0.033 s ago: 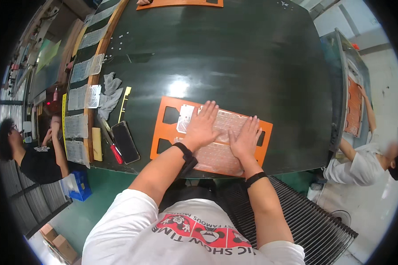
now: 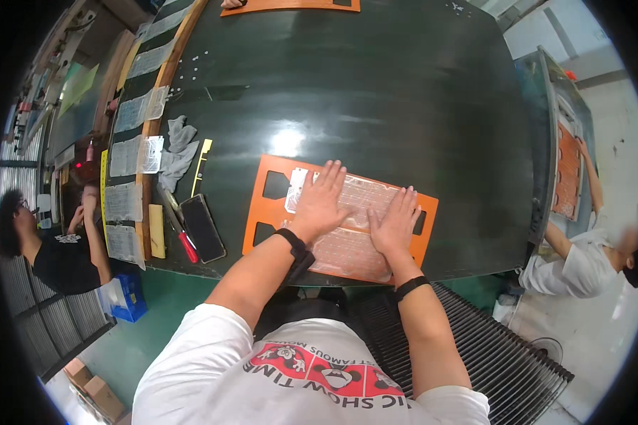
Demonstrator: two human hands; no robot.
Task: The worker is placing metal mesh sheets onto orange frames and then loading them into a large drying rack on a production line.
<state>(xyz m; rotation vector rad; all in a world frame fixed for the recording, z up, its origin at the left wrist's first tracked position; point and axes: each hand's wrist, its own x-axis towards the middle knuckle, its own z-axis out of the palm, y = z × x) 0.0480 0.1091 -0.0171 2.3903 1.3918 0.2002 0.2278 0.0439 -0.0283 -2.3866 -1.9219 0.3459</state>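
Far left there's a co-worker in a dark shirt (image 2: 71,258), then a row of clear patterned sheets (image 2: 124,202) along a wooden rail (image 2: 165,74). Next come a grey cloth (image 2: 177,152), a red-handled tool (image 2: 188,248) and a dark phone (image 2: 202,228), all on the green counter (image 2: 404,92).

Right of the phone, at the counter's near edge, lies the orange board (image 2: 266,209), flat, with clear film (image 2: 347,255) over its middle. The left hand (image 2: 321,204) is palm down on it, grip spread, fingers straight, thumb out, pinching nothing. The right hand (image 2: 393,225) is the same, flat near the board's right end, thumb pointing back toward the left one.

Handling-wise, I'd guess the board is light and fairly stiff, while the film looks thin, floppy and kinda slick, easy to crease. I'd take the board by its bare left and right edges, fingers off the film.

Far right, another co-worker in white (image 2: 581,262) has a similar orange board (image 2: 567,173)
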